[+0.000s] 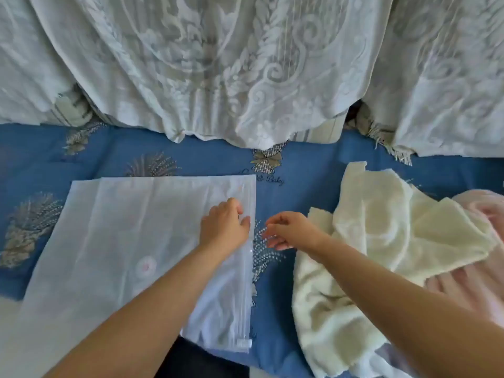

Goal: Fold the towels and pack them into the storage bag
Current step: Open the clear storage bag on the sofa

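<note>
- I see the storage bag (117, 241) lying flat on the blue bedspread (300, 165), left of centre; it's translucent white w/ a zip strip along its right edge. Its near-left part runs out of frame, and my left forearm covers some of it.
- Left hand (222, 227) rests on the bag at the zip edge, approx. halfway along. Fingers curl down at the edge, thumb alongside. Can't tell if it's pinching the strip or just pressing on it; fingertips are hidden under the knuckles.
- Right hand (289, 230) hangs just beside the bag edge, over the bedspread, not touching the bag as far as I can see. Fingers loosely bent, nothing in them.
- Cream towel (376, 241) is crumpled on the right, unfolded, partly under my right forearm; its near end is cut off at the bottom of frame.
- Pink towel (480, 268) sits beneath/behind the cream one at far right, mostly covered and cut off by the frame edge.
- White lace cloth (245, 64) drapes across the whole back; whatever is under it is mostly hidden, only bits of striped fabric and fringe showing.
- Picture is soft; the zip slider is hard to make out.
</note>
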Demonstrator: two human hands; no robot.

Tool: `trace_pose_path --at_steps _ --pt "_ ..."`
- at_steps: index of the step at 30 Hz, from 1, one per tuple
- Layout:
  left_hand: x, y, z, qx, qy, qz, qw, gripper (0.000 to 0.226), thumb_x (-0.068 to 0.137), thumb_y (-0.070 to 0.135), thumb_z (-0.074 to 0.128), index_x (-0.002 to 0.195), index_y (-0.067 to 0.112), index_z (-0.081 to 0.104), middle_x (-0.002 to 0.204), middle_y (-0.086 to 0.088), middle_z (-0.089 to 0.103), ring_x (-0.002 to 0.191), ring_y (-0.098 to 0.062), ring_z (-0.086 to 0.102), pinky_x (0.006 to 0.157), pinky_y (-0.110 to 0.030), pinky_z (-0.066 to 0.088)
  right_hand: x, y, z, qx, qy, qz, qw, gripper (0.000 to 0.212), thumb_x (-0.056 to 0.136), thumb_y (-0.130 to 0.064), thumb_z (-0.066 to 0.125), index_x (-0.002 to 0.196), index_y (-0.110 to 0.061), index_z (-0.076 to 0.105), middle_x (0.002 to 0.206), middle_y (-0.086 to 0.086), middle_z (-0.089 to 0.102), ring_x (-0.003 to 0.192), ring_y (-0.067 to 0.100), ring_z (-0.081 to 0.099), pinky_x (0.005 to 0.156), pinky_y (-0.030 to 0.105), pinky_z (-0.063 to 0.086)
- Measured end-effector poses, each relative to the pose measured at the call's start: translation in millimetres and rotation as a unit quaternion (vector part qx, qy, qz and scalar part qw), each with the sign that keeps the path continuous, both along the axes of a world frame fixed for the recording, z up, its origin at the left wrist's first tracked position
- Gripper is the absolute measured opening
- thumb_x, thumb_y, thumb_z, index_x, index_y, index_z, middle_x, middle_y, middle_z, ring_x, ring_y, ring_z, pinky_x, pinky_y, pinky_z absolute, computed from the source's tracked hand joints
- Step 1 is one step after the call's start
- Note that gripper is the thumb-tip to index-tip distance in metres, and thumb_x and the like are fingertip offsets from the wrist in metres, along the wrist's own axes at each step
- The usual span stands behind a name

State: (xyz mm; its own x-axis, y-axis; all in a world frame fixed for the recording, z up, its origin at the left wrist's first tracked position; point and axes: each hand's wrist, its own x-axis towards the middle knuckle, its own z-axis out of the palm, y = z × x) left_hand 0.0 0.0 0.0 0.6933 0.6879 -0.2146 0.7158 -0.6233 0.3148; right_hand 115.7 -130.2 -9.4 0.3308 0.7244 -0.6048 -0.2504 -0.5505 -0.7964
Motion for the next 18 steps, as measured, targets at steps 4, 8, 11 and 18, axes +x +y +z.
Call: trace_pose_path --at_steps 4,8,11,18 --pt "-31 -24 -53 0.068 0.035 0.022 0.997 0.050 0.084 0.050 0.055 0.119 0.016 0.044 0.125 -0.006 0.047 0.118 -0.029 0.043 0.087 -0.041 0.040 -20 -6 -51 -0.003 -0.059 0.134 0.989 0.019 0.094 -0.015 0.056 0.112 -0.010 0.059 0.105 0.013 0.069 0.078 0.017 0.066 0.068 0.021 0.054" --pt "-65 -44 -85 0.068 0.099 -0.011 0.993 0.082 0.087 0.053 0.050 0.146 0.012 0.013 0.157 -0.014 0.010 0.144 -0.031 0.011 0.110 -0.050 0.027 -41 -27 -65 0.037 -0.119 0.125 0.984 0.021 0.094 -0.014 0.056 0.113 -0.008 0.060 0.105 0.011 0.068 0.087 0.019 0.065 0.083 0.031 0.053" --pt "-74 -60 -90 0.046 0.132 -0.024 0.990 0.091 0.087 0.060 0.046 0.150 0.009 0.004 0.159 -0.014 0.001 0.146 -0.030 0.005 0.111 -0.052 0.023 -62 -43 -62 0.039 -0.219 0.142 0.964 0.021 0.093 -0.016 0.056 0.112 -0.012 0.066 0.100 0.000 0.068 0.094 0.013 0.062 0.088 0.026 0.047" --pt "-93 -98 -73 0.042 0.047 -0.038 0.997 0.052 0.089 0.042 0.045 0.125 0.005 0.052 0.133 -0.017 0.047 0.122 -0.034 0.045 0.095 -0.041 0.042 -129 -90 -65 0.040 -0.260 0.004 0.965 0.034 0.090 -0.005 0.057 0.124 -0.005 0.060 0.124 0.009 0.063 0.117 0.020 0.057 0.107 0.030 0.038"
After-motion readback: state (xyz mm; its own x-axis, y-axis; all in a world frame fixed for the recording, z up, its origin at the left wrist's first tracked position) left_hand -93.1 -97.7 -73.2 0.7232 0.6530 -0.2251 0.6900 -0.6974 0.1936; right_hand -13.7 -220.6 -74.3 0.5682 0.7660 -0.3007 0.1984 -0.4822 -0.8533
